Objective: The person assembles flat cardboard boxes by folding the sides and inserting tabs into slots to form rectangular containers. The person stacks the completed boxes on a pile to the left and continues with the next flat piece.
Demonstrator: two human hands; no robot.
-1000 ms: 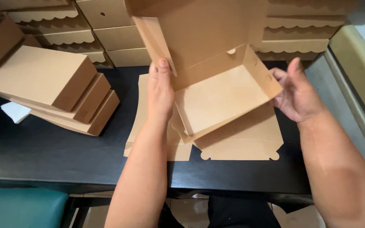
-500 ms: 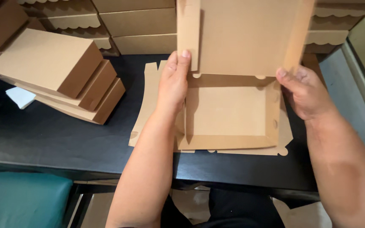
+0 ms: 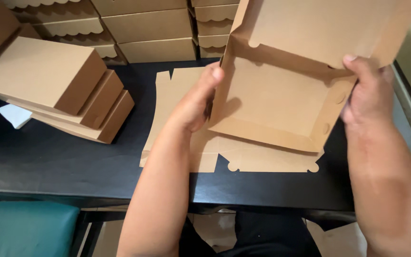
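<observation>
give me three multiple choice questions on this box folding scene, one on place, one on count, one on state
1. Where does the stack of closed boxes sit relative to the open box?
A. to its left
B. to its right
C. inside it

2. How many closed boxes are in that leaning stack?
A. one
B. three
C. six

3. What state is the open box in?
A. flat on the black table
B. crushed
C. held up with its lid raised

Answers:
1. A, the stack lies at the left side of the table.
2. B, three brown boxes lie stepped on one another.
3. C, the left hand and right hand grip its sides above the flat cardboard blanks.
</observation>
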